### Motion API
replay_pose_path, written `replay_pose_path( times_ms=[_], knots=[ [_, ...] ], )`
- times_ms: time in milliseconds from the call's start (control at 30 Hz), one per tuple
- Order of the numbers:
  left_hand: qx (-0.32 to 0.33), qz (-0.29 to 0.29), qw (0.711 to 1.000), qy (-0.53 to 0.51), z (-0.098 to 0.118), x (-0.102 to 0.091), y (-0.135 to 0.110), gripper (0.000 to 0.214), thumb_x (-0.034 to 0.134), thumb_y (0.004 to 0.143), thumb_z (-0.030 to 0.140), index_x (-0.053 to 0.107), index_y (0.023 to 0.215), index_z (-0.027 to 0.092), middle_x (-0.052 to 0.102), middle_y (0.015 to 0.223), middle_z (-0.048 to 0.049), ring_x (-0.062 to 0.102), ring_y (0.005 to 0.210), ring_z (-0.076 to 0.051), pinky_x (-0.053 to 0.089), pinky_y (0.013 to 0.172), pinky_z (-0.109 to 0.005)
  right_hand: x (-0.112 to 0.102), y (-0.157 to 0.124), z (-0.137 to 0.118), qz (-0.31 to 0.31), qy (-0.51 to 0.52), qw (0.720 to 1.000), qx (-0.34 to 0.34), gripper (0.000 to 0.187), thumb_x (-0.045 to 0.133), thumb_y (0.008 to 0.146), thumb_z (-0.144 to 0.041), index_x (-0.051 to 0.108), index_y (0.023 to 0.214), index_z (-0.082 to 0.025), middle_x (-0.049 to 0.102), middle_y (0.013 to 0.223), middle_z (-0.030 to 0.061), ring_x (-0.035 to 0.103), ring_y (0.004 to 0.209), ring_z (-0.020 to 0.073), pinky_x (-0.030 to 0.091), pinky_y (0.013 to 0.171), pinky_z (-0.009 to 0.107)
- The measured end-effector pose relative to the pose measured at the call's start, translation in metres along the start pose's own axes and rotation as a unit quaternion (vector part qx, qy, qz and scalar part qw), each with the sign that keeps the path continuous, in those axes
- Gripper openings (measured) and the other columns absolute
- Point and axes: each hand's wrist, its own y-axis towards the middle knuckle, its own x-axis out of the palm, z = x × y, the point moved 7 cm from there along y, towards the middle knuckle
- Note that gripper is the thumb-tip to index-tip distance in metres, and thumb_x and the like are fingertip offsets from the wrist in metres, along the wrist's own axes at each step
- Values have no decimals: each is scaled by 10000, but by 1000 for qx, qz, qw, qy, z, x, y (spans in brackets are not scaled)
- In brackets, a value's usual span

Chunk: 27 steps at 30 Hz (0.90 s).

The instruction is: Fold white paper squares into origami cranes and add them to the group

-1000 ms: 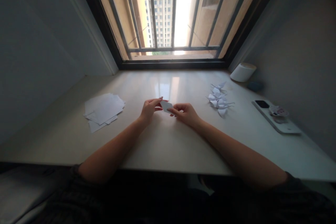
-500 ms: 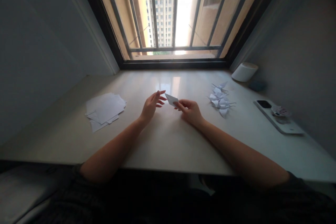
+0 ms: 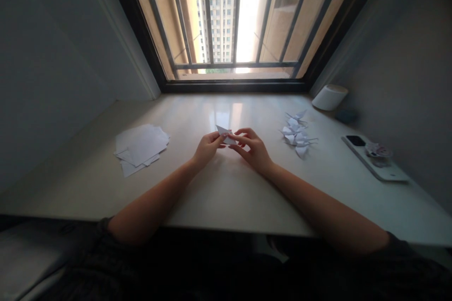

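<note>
Above the middle of the tabletop, a small piece of folded white paper (image 3: 222, 130) is pinched in my left hand (image 3: 206, 149), its pointed corner sticking up and to the left. My left thumb lies across the near face of the paper. From the right, my right hand (image 3: 254, 150) reaches to the same paper; its index fingertip touches the paper's right part, while the thumb is spread apart below. Part of the paper is hidden behind the fingers.
Loose white paper sheets (image 3: 144, 146) lie piled on the left of the table (image 3: 212, 197). Several folded paper cranes (image 3: 296, 134) are clustered at the right. Beyond them are a phone (image 3: 384, 169) with a small object on it and a white cylindrical object (image 3: 330, 97). A barred window rises behind.
My left hand has moved from beside the paper to a pinch on it. My right hand has loosened its pinch, and its fingers are now spread at the paper's right side.
</note>
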Motion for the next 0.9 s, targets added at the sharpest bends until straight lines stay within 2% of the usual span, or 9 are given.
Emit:
replay_pose_path(
  times_ms=[167,400,567,667,800,900],
  knots=[
    [-37,15,999,-12,-6,-3,-1,441,683,748,504,713,998,141,721,971,-110,666,838,-198,491,773,-315,-7,1,-2,24,-24,999,16,363,668,821,-387,651,1163,-267,616,1023,62,569,675,126,522,636,296],
    [-35,27,999,-19,-4,-6,-1,459,692,734,518,710,1002,145,725,947,-107,669,850,-207,492,762,-305,-8,1,-4,17,-13,998,51,288,584,874,-372,642,1121,-236,680,833,38,595,688,153,499,674,305],
    [-54,27,998,-25,-7,-6,-1,484,690,735,527,704,1031,144,726,949,-114,677,835,-208,485,767,-313,-4,0,12,33,90,991,97,373,596,857,-403,550,1186,-233,676,802,20,627,694,157,507,685,309],
    [-60,28,997,-34,-9,-6,-1,481,699,725,530,708,1012,145,728,952,-114,677,848,-213,485,770,-312,-2,0,22,39,139,982,124,327,615,833,-442,532,1073,-236,655,755,1,630,690,162,509,669,308],
    [-70,22,996,-51,-11,-5,0,496,715,712,522,708,1026,138,728,975,-120,674,872,-213,484,789,-314,-3,0,16,39,105,987,114,238,584,850,-453,559,940,-234,637,765,12,617,704,162,500,657,302],
    [-79,15,995,-63,-13,-4,0,512,723,709,509,699,1070,146,723,1006,-118,675,882,-207,483,801,-314,-4,0,7,23,65,993,100,229,560,868,-436,604,974,-238,635,804,19,599,713,155,487,643,289]
  ],
)
